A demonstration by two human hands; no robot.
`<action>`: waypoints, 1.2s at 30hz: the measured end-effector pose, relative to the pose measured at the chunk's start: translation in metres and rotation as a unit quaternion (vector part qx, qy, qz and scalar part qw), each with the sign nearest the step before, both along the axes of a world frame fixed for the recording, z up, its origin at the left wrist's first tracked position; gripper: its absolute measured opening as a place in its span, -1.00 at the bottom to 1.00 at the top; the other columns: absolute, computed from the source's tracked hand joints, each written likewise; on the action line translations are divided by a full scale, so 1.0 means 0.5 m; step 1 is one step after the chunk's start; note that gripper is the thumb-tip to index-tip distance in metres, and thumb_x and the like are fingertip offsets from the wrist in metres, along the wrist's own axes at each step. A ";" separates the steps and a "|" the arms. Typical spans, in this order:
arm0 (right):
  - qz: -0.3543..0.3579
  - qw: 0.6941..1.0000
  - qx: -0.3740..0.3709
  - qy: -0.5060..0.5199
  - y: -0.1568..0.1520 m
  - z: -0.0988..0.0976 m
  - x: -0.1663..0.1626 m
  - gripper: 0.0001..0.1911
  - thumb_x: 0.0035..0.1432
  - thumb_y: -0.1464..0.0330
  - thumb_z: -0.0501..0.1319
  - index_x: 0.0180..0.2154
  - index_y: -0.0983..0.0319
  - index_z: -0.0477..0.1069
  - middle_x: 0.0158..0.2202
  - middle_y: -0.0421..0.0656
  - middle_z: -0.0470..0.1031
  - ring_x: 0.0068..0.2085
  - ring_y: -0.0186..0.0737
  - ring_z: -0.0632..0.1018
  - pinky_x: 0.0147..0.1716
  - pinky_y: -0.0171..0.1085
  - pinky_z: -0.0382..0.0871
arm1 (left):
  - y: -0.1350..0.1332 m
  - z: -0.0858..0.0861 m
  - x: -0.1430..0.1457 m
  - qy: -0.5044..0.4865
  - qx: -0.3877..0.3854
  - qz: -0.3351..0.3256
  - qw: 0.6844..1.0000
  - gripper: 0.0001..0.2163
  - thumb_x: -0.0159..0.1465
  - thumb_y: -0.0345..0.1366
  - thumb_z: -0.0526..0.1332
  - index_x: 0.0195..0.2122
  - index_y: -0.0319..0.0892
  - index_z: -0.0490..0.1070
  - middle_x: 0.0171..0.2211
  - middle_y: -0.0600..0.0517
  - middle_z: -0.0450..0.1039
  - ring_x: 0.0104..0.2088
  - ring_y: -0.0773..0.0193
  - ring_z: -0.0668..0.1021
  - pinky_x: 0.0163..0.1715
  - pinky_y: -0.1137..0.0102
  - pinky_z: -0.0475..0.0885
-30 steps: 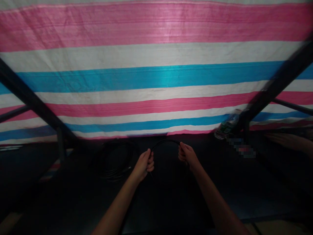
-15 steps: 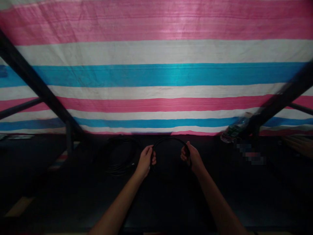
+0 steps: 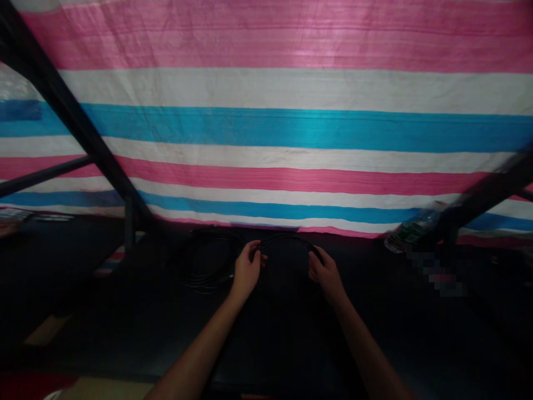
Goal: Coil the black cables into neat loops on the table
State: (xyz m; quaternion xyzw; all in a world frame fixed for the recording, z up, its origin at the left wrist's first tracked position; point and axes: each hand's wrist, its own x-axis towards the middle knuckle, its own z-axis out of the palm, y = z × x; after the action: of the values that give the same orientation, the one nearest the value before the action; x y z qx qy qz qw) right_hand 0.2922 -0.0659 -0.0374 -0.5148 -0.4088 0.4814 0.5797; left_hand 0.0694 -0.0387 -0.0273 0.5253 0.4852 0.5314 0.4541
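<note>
Between my two hands a black cable arches in a loop above the dark table. My left hand is closed around the left side of the loop. On its right side, my right hand grips the cable with curled fingers. Just left of my left hand lies a coiled black cable on the table, with a small light-coloured end near my wrist. The lower part of the held loop is lost in the dark.
The black table spans the front. A striped plastic sheet hangs behind it. Dark metal bars slant at left and right. A clear plastic bottle with a green label lies at the back right. Part of another person's hand shows far left.
The view has tilted and turned slightly left. Both hands still hold the cable loop; my left fingers have shifted on it, and the loop looks slightly flatter.
</note>
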 end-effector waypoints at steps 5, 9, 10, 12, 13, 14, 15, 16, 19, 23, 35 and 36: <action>0.039 0.999 -0.030 0.001 0.003 -0.010 0.004 -0.53 0.03 0.08 0.33 -0.11 0.23 0.38 -0.66 -0.44 0.07 -0.70 -0.52 0.09 -0.73 -0.43 -0.06 | 0.072 0.042 -0.149 0.279 0.087 0.069 0.954 -0.77 0.30 -0.25 0.11 -0.11 -0.20 0.46 -0.16 -0.08 0.55 -0.15 0.13 0.56 -0.07 0.29 0.41; 0.040 0.998 -0.043 -0.013 0.008 -0.018 0.010 -0.52 0.01 0.07 0.33 -0.12 0.23 0.38 -0.66 -0.44 0.08 -0.71 -0.52 0.09 -0.74 -0.44 -0.08 | 0.141 0.039 -0.321 0.536 0.019 0.159 0.829 -0.70 0.28 -0.23 0.10 -0.08 -0.29 0.44 -0.11 -0.23 0.51 -0.09 -0.03 0.53 -0.05 0.18 0.38; 0.037 0.998 -0.045 -0.014 0.009 -0.020 0.010 -0.52 0.00 0.07 0.33 -0.12 0.23 0.38 -0.66 -0.44 0.08 -0.71 -0.51 0.09 -0.74 -0.44 -0.08 | 0.152 0.032 -0.355 0.587 -0.026 0.174 0.790 -0.67 0.27 -0.19 0.11 -0.07 -0.32 0.44 -0.11 -0.28 0.49 -0.08 -0.11 0.52 -0.08 0.13 0.39; 0.030 0.998 -0.051 -0.017 0.010 -0.021 0.010 -0.51 -0.02 0.07 0.33 -0.12 0.23 0.38 -0.67 -0.44 0.08 -0.72 -0.51 0.09 -0.75 -0.43 -0.08 | 0.165 0.018 -0.400 0.635 -0.089 0.176 0.747 -0.59 0.26 -0.08 0.10 -0.05 -0.31 0.44 -0.08 -0.33 0.46 -0.06 -0.22 0.49 -0.15 0.08 0.40; 0.027 0.998 -0.054 -0.020 0.010 -0.020 0.010 -0.51 -0.02 0.07 0.33 -0.13 0.23 0.39 -0.67 -0.44 0.08 -0.72 -0.50 0.10 -0.75 -0.43 -0.08 | 0.169 0.011 -0.412 0.640 -0.103 0.177 0.741 -0.57 0.26 -0.04 0.09 -0.04 -0.28 0.45 -0.07 -0.32 0.45 -0.05 -0.23 0.48 -0.16 0.07 0.40; 0.025 0.998 -0.056 -0.022 0.010 -0.020 0.010 -0.51 -0.03 0.07 0.33 -0.13 0.23 0.39 -0.67 -0.44 0.09 -0.72 -0.50 0.10 -0.76 -0.43 -0.07 | 0.171 0.004 -0.418 0.636 -0.109 0.172 0.745 -0.57 0.27 -0.02 0.09 -0.03 -0.24 0.46 -0.06 -0.30 0.46 -0.05 -0.22 0.49 -0.18 0.08 0.41; 0.025 0.998 -0.058 -0.025 0.009 -0.018 0.010 -0.51 -0.03 0.07 0.34 -0.13 0.23 0.39 -0.67 -0.44 0.09 -0.72 -0.50 0.11 -0.76 -0.43 -0.07 | 0.173 -0.001 -0.421 0.626 -0.106 0.165 0.754 -0.58 0.27 -0.02 0.09 -0.03 -0.21 0.46 -0.06 -0.27 0.47 -0.06 -0.19 0.50 -0.18 0.11 0.41; 0.025 0.998 -0.058 -0.027 0.009 -0.017 0.010 -0.51 -0.04 0.07 0.34 -0.14 0.23 0.39 -0.67 -0.44 0.09 -0.72 -0.50 0.11 -0.75 -0.43 -0.06 | 0.174 -0.005 -0.421 0.614 -0.100 0.157 0.767 -0.60 0.27 -0.03 0.10 -0.03 -0.19 0.47 -0.07 -0.24 0.48 -0.08 -0.14 0.52 -0.18 0.15 0.42; 0.028 0.998 -0.052 -0.026 0.005 -0.012 0.011 -0.50 -0.03 0.06 0.34 -0.14 0.23 0.39 -0.66 -0.43 0.08 -0.71 -0.50 0.11 -0.75 -0.43 -0.05 | 0.179 -0.013 -0.418 0.577 -0.065 0.121 0.805 -0.68 0.26 -0.13 0.15 -0.09 -0.20 0.51 -0.12 -0.17 0.53 -0.12 0.00 0.55 -0.17 0.27 0.42; 0.055 0.998 -0.020 0.010 0.000 0.002 0.009 -0.55 0.01 0.10 0.35 -0.14 0.23 0.40 -0.64 -0.43 0.04 -0.69 -0.52 0.08 -0.72 -0.43 -0.08 | 0.184 -0.018 -0.424 0.565 -0.031 0.091 0.819 -0.74 0.26 -0.21 0.15 -0.17 -0.24 0.53 -0.19 -0.17 0.56 -0.16 0.03 0.57 -0.17 0.30 0.42; 0.228 0.971 0.040 0.065 0.047 0.122 -0.125 -0.71 0.16 0.20 0.29 -0.14 0.23 0.41 -0.60 -0.41 0.03 -0.67 -0.52 0.02 -0.70 -0.41 -0.11 | 0.169 -0.025 -0.364 0.482 0.032 0.053 0.874 -0.72 0.25 -0.16 0.16 -0.23 -0.24 0.56 -0.23 -0.16 0.56 -0.19 0.04 0.57 -0.15 0.28 0.41; 0.239 0.967 0.037 0.073 0.060 0.122 -0.146 -0.71 0.17 0.20 0.28 -0.14 0.23 0.41 -0.60 -0.41 0.03 -0.67 -0.53 0.01 -0.70 -0.42 -0.11 | 0.169 -0.026 -0.358 0.468 0.032 0.048 0.882 -0.71 0.26 -0.14 0.14 -0.25 -0.23 0.57 -0.24 -0.16 0.57 -0.20 0.04 0.57 -0.15 0.29 0.41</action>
State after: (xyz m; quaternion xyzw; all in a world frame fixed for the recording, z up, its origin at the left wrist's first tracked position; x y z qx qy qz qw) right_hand 0.2191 -0.0361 0.0234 -0.3436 -0.4945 0.6268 0.4945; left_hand -0.1095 0.0460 -0.0405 0.7031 0.6487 0.2601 0.1312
